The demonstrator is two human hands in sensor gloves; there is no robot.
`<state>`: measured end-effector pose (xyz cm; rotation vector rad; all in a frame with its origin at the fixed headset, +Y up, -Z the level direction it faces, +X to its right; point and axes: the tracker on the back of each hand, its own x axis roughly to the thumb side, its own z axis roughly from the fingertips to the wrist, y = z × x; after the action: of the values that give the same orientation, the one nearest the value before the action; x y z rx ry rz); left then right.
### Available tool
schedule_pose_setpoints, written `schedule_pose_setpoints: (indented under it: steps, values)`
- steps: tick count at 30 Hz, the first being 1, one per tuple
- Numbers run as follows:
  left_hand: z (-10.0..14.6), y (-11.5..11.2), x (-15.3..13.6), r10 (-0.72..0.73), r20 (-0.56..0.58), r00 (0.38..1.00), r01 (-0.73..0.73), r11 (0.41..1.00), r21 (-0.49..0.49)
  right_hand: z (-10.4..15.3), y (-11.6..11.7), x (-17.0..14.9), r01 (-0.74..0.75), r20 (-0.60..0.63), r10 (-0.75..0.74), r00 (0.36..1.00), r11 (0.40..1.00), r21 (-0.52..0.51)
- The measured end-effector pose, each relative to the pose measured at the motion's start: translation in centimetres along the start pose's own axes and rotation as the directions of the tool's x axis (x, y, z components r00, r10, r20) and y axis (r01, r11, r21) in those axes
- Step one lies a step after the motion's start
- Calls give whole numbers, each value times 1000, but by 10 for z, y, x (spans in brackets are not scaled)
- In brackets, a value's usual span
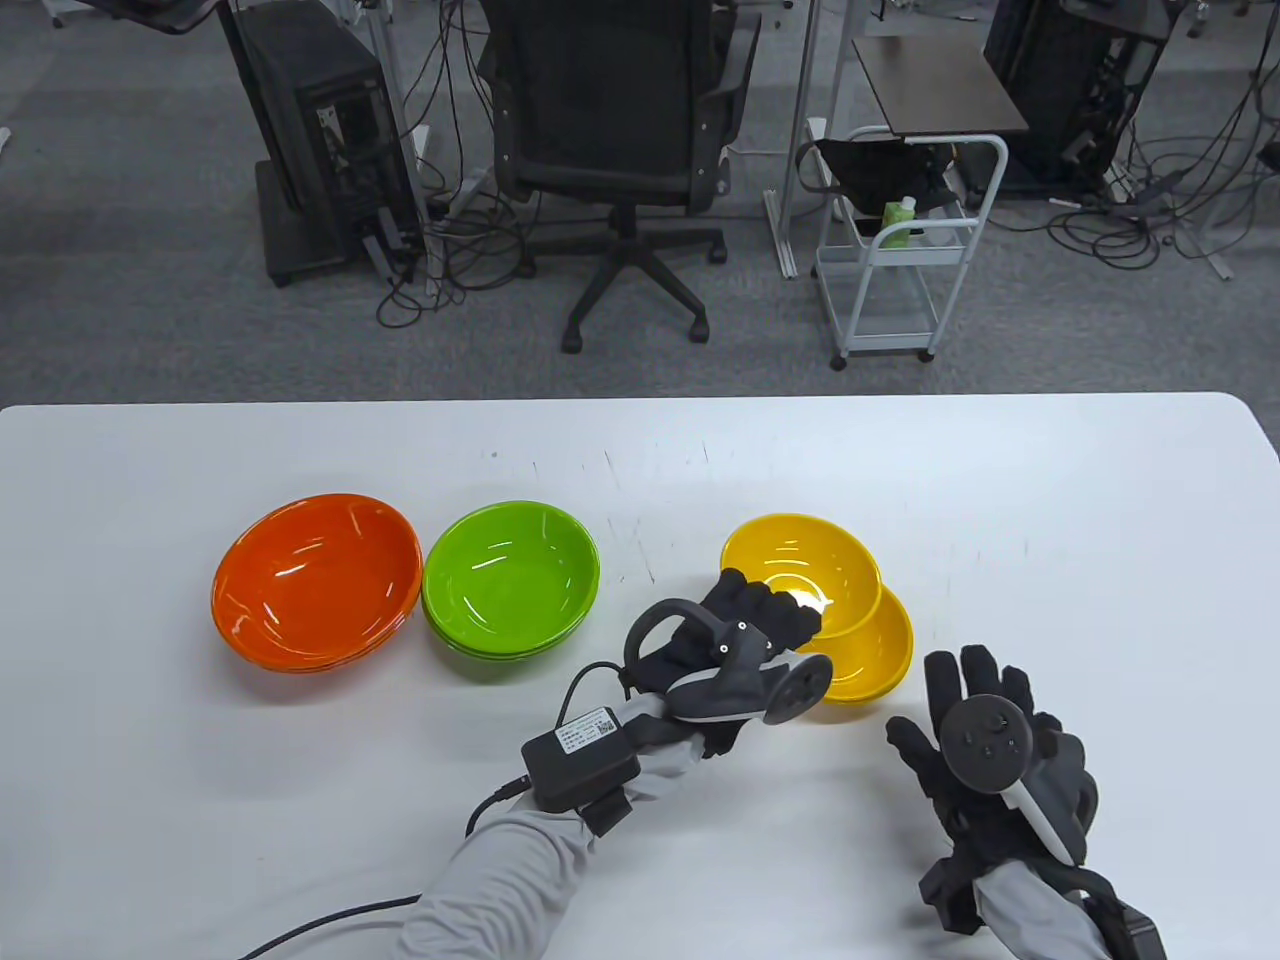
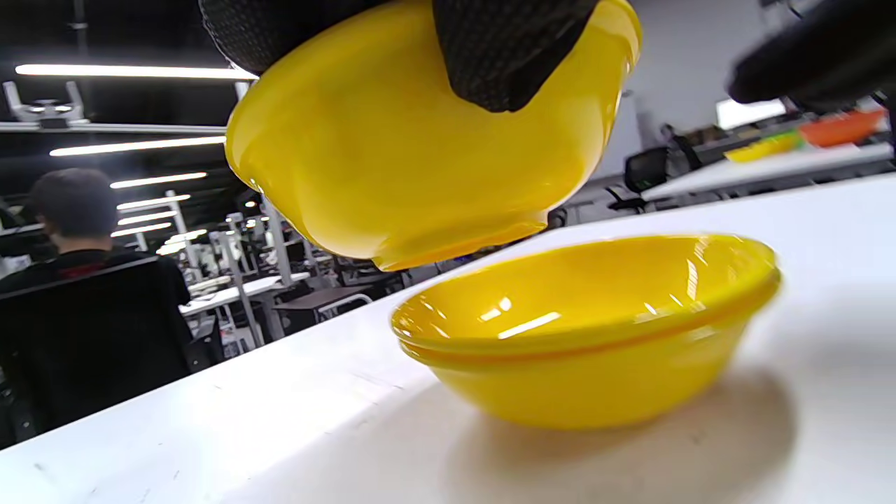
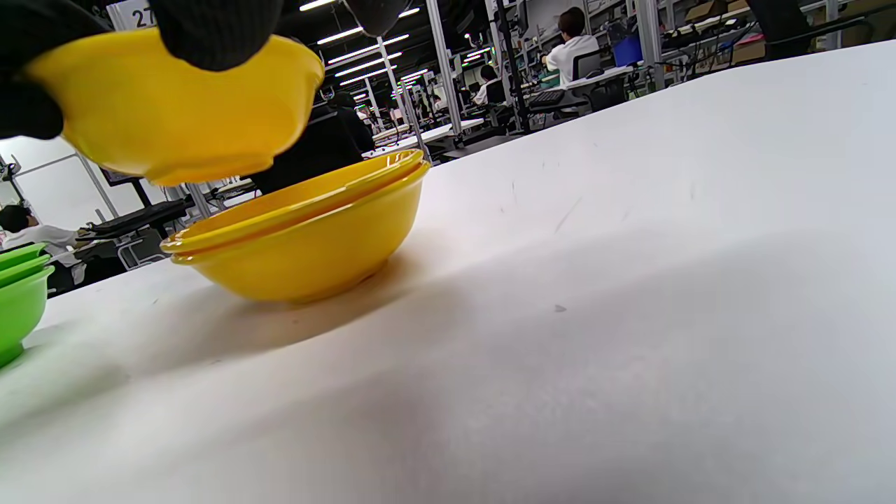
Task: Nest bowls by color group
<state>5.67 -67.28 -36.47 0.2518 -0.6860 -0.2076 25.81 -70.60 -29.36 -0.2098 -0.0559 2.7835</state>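
Note:
My left hand (image 1: 765, 615) grips a yellow bowl (image 1: 800, 570) by its near rim and holds it in the air, tilted, just above and left of a nested yellow stack (image 1: 875, 655) on the white table (image 1: 640, 450). The held bowl (image 2: 420, 140) and the stack (image 2: 595, 336) fill the left wrist view, a gap between them. Both also show in the right wrist view, the held bowl (image 3: 182, 105) above the stack (image 3: 308, 224). A nested orange stack (image 1: 316, 578) and a nested green stack (image 1: 511, 575) sit at the left. My right hand (image 1: 975, 735) rests empty, fingers spread, near the yellow stack.
An office chair (image 1: 620, 140) and a small white cart (image 1: 900, 240) stand beyond the table's far edge. The green stack's edge (image 3: 21, 294) shows at the left of the right wrist view. A cable (image 1: 330, 915) trails from my left forearm.

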Motion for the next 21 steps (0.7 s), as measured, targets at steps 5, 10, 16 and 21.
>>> schedule_pose_setpoints:
  steps: [5, 10, 16, 21]
  values:
    - [-3, -11, 16, -41, 54, 998, 43, 999, -34, -1, -1, -1, 7, 2, -7, 1000, 1000, -7]
    - [-4, -22, 21, -62, 73, 995, 67, 996, -58, -1, 1, 1, -4, 13, 4, 1000, 1000, 0]
    - [-4, -30, 24, -52, 73, 996, 59, 995, -84, 0, 4, 2, -14, 16, 14, 1000, 1000, 7]
    - [-1, -36, 18, 39, 19, 999, -35, 980, -196, -1, 6, 4, -19, 28, 19, 999, 1000, 14]
